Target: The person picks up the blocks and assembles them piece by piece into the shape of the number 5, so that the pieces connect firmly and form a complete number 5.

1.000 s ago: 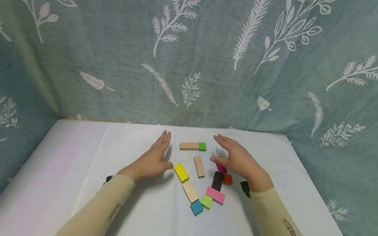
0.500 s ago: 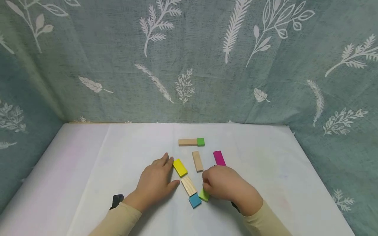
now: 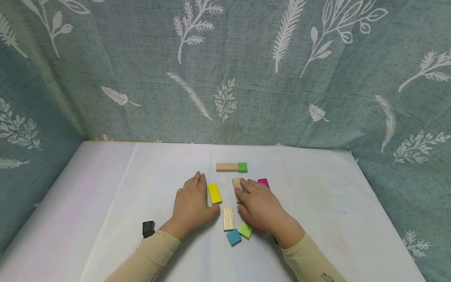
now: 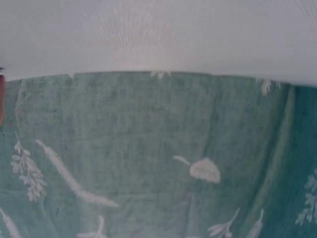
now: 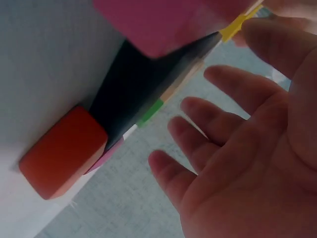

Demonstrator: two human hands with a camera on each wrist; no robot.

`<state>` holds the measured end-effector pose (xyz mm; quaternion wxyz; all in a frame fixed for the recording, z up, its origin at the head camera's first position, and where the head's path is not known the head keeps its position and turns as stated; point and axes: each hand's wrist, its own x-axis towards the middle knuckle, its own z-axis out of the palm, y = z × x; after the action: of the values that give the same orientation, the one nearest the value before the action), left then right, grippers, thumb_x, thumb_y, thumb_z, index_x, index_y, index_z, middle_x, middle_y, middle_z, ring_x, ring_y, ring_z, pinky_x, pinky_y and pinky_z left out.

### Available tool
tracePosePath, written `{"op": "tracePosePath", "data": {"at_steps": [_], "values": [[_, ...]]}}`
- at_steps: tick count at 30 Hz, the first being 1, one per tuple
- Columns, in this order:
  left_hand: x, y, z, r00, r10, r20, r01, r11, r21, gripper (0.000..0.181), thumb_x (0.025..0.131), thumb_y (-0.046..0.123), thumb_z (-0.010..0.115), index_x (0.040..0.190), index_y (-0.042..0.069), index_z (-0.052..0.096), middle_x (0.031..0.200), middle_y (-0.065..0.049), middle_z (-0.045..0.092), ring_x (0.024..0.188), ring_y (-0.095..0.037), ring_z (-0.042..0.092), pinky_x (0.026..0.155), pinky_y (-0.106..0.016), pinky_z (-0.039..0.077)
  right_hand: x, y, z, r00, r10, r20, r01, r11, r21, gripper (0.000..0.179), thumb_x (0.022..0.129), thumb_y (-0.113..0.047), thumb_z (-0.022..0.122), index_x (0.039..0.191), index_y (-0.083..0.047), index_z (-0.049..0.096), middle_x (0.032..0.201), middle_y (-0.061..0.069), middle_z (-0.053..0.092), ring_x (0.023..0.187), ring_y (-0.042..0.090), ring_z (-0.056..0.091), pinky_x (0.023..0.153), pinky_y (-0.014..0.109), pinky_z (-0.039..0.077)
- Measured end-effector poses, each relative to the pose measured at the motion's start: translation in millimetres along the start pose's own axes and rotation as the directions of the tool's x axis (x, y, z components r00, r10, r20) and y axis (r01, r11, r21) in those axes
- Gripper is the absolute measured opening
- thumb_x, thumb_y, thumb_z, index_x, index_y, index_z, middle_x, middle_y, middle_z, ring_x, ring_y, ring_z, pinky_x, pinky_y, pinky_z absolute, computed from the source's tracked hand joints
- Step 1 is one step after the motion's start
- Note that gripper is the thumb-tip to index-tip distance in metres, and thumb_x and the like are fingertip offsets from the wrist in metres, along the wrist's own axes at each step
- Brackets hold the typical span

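Swung round since half a second ago, the grained pale-wood rectangular block (image 3: 228,219) now points to 12 o'clock, away from the person, and lies apart from the bright yellow rectangular block (image 3: 215,193) at its 11 o'clock, itself straighter. Over the same span the right hand (image 3: 262,207) has shifted toward 11 o'clock, its fingertips now over the smooth beige wooden rectangular block (image 3: 235,186); contact is unclear. Its fingers are spread and grip nothing. Flat and extended, the left hand (image 3: 192,205) has its thumb tip at the yellow block's 6 o'clock end, touching or just beside it.

A small blue square block (image 3: 234,237) sits at the grained block's 6 o'clock, with a lime-green block (image 3: 246,230) at about 5. In the right wrist view, a pink block (image 5: 153,22), a black block (image 5: 129,84) and an orange-red block (image 5: 64,153) lie near the palm.

Nudging blocks to new angles seems the step in hand; the next move probably calls for light fingertips on the beige block, clear of its neighbours.
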<state>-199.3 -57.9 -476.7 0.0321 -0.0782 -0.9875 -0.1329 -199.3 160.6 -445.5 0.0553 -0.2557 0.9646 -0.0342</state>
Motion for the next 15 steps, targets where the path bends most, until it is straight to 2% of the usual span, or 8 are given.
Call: {"op": "tracePosePath", "data": {"at_steps": [3, 6, 8, 11, 13, 15], "values": [[2.7, -5.2, 3.3, 1.000, -0.003, -0.013, 0.002, 1.000, -0.012, 0.102, 0.078, 0.060, 0.068, 0.152, -0.004, 0.038, 0.160, -0.025, 0.033, 0.148, -0.042, 0.035, 0.108, -0.062, 0.041, 0.7, -1.5, 0.0, 0.999, 0.036, 0.012, -0.036, 0.999, 0.014, 0.061, 0.097, -0.041, 0.063, 0.150, -0.015, 0.050, 0.161, 0.010, 0.039, 0.151, 0.032, 0.033, 0.122, 0.051, 0.028], [6.7, -15.3, 6.9, 0.999, 0.033, 0.040, -0.034, 0.999, 0.025, 0.111, 0.080, 0.073, 0.061, 0.159, 0.002, 0.027, 0.167, -0.022, 0.018, 0.155, -0.040, 0.018, 0.117, -0.065, 0.027, 1.2, -0.4, 1.0, 0.998, 0.057, 0.023, -0.057, 0.998, 0.033, 0.068, 0.096, -0.046, 0.064, 0.153, -0.015, 0.045, 0.165, 0.011, 0.032, 0.154, 0.034, 0.027, 0.123, 0.054, 0.025], [9.4, -21.9, 8.4, 0.993, 0.071, 0.090, -0.075, 0.996, 0.041, 0.110, 0.082, 0.079, 0.056, 0.161, 0.010, 0.023, 0.169, -0.018, 0.010, 0.157, -0.039, 0.009, 0.120, -0.068, 0.016, 1.4, 1.2, 2.5, 0.998, 0.057, 0.035, -0.059, 0.998, 0.035, 0.072, 0.096, -0.050, 0.063, 0.155, -0.015, 0.042, 0.166, 0.012, 0.028, 0.155, 0.035, 0.023, 0.123, 0.057, 0.022], [12.3, -27.7, 10.0, 0.984, 0.125, 0.125, -0.133, 0.989, 0.060, 0.101, 0.083, 0.083, 0.049, 0.161, 0.023, 0.028, 0.169, -0.017, 0.010, 0.157, -0.040, 0.009, 0.118, -0.072, 0.013, 1.7, 3.6, 5.1, 0.996, 0.059, 0.066, -0.061, 0.997, 0.044, 0.077, 0.096, -0.055, 0.060, 0.157, -0.016, 0.036, 0.168, 0.014, 0.022, 0.156, 0.036, 0.018, 0.123, 0.060, 0.018], [13.6, -28.8, 10.6, 0.981, 0.146, 0.128, -0.153, 0.987, 0.041, 0.093, 0.083, 0.083, 0.049, 0.159, 0.031, 0.032, 0.169, -0.017, 0.012, 0.156, -0.042, 0.011, 0.116, -0.075, 0.011, 1.7, 5.0, 6.8, 0.995, 0.056, 0.080, -0.061, 0.997, 0.056, 0.079, 0.096, -0.057, 0.059, 0.158, -0.016, 0.035, 0.168, 0.015, 0.020, 0.156, 0.037, 0.017, 0.123, 0.062, 0.017], [14.8, -28.9, 11.2, 0.982, 0.150, 0.118, -0.153, 0.988, 0.015, 0.091, 0.082, 0.082, 0.052, 0.158, 0.034, 0.034, 0.169, -0.016, 0.015, 0.156, -0.042, 0.014, 0.115, -0.077, 0.011, 1.8, 5.7, 8.0, 0.994, 0.060, 0.095, -0.067, 0.995, 0.073, 0.081, 0.096, -0.060, 0.057, 0.159, -0.017, 0.032, 0.169, 0.014, 0.017, 0.156, 0.037, 0.015, 0.123, 0.062, 0.016]]}}
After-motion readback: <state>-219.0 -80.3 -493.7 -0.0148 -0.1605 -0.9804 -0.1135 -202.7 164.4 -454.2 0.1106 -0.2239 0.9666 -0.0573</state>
